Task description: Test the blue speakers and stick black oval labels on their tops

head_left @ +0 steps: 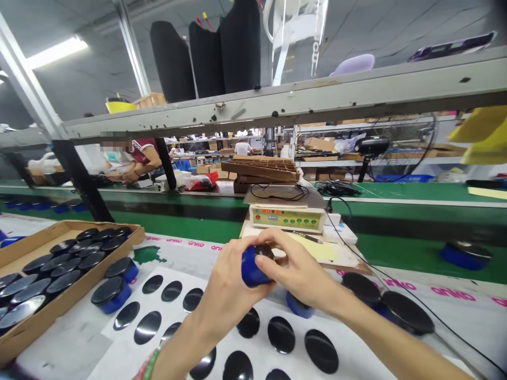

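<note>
Both my hands hold a small round blue case with a glossy black top [250,268], tilted above the table. My left hand [226,274] wraps round its blue side. My right hand [297,264] has its thumb and fingers closed on the black top. Below my hands lies a white sheet [158,278] with rows of glossy black discs [281,334]. Another blue case [300,306] stands just under my right hand, partly hidden. Two more black-topped cases [111,293] stand left of the sheet, and others [407,311] sit by my right forearm.
A cardboard tray [130,240] full of black-topped cases is at the left. Behind my hands stands a control box [288,217] with lit indicators; a cable [380,272] runs rightward. A green conveyor [190,216] crosses behind, carrying a case [466,255]. A shelf [336,87] hangs overhead. Another person [144,155] works beyond.
</note>
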{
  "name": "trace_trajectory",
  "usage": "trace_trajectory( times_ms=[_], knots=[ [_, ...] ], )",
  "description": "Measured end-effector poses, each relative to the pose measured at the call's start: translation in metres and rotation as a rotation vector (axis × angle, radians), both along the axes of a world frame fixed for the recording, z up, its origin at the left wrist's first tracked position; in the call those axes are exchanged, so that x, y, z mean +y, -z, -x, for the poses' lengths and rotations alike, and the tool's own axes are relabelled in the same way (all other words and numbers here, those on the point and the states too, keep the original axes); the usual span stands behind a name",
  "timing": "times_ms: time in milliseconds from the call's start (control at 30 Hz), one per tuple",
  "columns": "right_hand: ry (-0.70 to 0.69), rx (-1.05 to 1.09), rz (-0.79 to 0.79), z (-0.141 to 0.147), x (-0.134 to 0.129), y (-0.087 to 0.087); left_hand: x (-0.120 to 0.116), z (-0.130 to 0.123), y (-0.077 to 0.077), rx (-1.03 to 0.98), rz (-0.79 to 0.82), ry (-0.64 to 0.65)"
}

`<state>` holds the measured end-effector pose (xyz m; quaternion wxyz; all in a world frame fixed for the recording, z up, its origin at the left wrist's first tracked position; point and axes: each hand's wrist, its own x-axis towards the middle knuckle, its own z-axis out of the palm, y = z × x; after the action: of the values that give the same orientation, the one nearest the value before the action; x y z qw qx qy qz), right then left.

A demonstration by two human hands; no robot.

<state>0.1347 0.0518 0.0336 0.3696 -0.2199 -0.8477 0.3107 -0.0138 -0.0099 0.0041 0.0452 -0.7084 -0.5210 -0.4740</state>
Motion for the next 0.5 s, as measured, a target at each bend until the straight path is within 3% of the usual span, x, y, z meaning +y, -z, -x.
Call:
trace_trajectory(
  times_ms=[200,367,500],
  knots=[
    [0.021,-0.151,-0.062,0.026,0.017,0.015,0.005,0.024,0.018,-0.071,0.170,-0.074],
    [0.098,-0.431,-0.170,0.037,0.038,0.058,0.029,0.075,0.052,-0.165,0.237,-0.261],
    [0.104,-0.586,-0.245,0.040,0.040,0.087,0.040,0.110,0.076,-0.175,0.332,-0.259]
  ],
)
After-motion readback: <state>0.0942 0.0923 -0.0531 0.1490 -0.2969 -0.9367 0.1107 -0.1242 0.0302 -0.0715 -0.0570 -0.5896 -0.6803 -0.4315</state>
